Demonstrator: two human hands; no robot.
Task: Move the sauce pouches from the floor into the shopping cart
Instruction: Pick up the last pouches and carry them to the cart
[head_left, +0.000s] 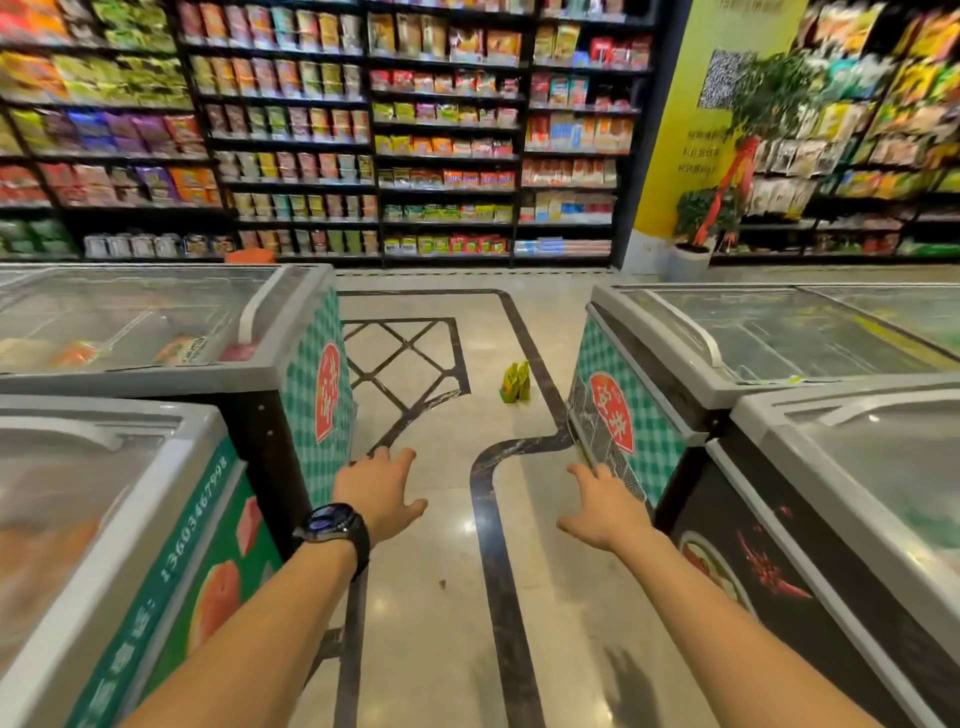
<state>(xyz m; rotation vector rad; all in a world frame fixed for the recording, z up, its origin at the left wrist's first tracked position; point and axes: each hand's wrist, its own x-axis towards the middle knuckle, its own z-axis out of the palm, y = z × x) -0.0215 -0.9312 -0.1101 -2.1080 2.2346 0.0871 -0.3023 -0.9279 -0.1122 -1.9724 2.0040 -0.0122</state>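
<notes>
My left hand (376, 491) and right hand (605, 512) hung spread and empty, while the yellow sauce pouches (515, 383) stood on the floor (431, 597) well ahead, near the end of the right-hand freezer (649, 431). I judged it best to walk close and crouch before reaching; no cart showed.
</notes>
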